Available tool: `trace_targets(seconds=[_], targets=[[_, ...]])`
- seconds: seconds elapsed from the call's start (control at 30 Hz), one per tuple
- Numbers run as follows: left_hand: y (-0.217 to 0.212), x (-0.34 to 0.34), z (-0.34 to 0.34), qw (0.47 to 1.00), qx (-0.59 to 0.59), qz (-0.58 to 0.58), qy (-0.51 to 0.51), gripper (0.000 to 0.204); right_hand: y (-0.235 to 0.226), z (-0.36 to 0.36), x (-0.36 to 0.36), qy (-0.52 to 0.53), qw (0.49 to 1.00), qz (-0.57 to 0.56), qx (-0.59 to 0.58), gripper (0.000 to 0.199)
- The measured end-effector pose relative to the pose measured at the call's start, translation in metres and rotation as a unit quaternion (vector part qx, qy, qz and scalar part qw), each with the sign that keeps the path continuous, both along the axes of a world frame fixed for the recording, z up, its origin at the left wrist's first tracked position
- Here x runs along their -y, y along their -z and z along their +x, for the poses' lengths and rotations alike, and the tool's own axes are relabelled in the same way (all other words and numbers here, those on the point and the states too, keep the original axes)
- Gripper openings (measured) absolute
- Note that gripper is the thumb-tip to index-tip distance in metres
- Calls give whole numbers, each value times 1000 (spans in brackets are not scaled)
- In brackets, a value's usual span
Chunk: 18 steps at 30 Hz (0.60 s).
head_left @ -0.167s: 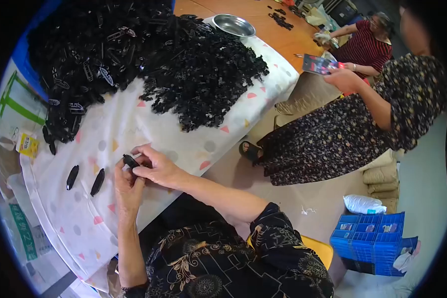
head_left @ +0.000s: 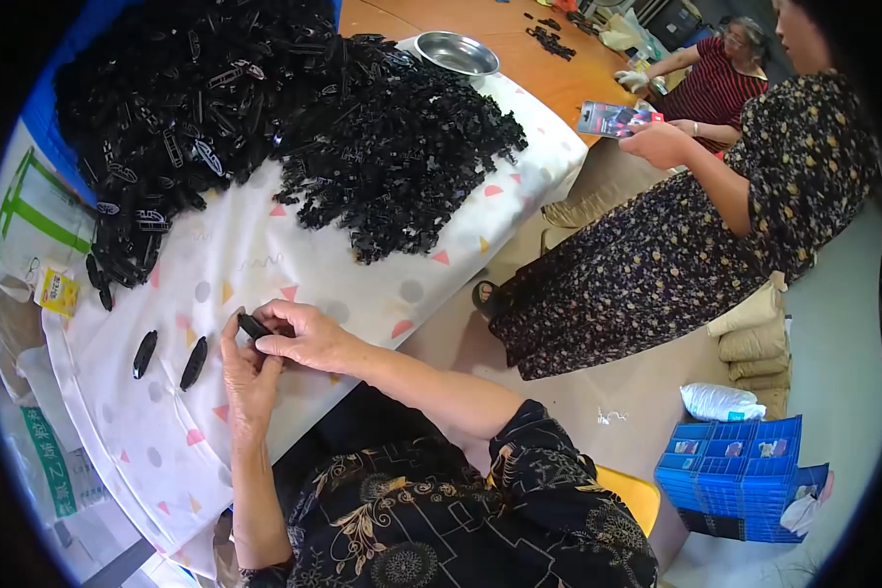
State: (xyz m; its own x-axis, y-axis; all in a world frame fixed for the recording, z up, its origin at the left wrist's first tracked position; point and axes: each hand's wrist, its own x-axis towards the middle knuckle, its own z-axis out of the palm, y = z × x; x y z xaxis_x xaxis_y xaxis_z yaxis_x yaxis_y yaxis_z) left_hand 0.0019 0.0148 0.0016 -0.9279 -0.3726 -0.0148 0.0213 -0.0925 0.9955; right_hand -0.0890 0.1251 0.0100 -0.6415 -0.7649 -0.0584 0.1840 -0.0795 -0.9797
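A small elongated black plastic part [head_left: 253,326] is held just above the patterned tablecloth [head_left: 167,446]. My right hand [head_left: 312,338] is closed on it, thumb below and fingers over the top. My left hand [head_left: 249,377] is curled at the part's left end, its index finger against it; the inner fingers are partly hidden. To the left, two similar oblong black parts, one farther left [head_left: 145,354] and one closer [head_left: 194,363], lie on the cloth. Beyond my hands spread a heap of larger black parts [head_left: 157,108] and a pile of small black pieces [head_left: 412,157].
A metal bowl [head_left: 458,53] stands behind the pile. A yellow packet [head_left: 58,292] sits at the table's left edge. On the right, a person in a floral dress [head_left: 647,255] holds a package [head_left: 612,119]; another person [head_left: 710,88] sits behind. Blue crates [head_left: 730,475] are stacked on the floor.
The held black part has tilted and my right fingers have shifted over it. The standing person has moved the package slightly left and up.
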Motion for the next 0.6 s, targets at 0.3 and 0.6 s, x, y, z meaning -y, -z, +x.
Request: trace_targets(seconds=[0.3,0.6], targets=[[-5,1,-2,996,-20,-90,6,64,-4,7,0,70,995,-16,-74,19],[2,9,10,995,-57,-86,13,64,-2,11,-67,220,817,88,-526,17]])
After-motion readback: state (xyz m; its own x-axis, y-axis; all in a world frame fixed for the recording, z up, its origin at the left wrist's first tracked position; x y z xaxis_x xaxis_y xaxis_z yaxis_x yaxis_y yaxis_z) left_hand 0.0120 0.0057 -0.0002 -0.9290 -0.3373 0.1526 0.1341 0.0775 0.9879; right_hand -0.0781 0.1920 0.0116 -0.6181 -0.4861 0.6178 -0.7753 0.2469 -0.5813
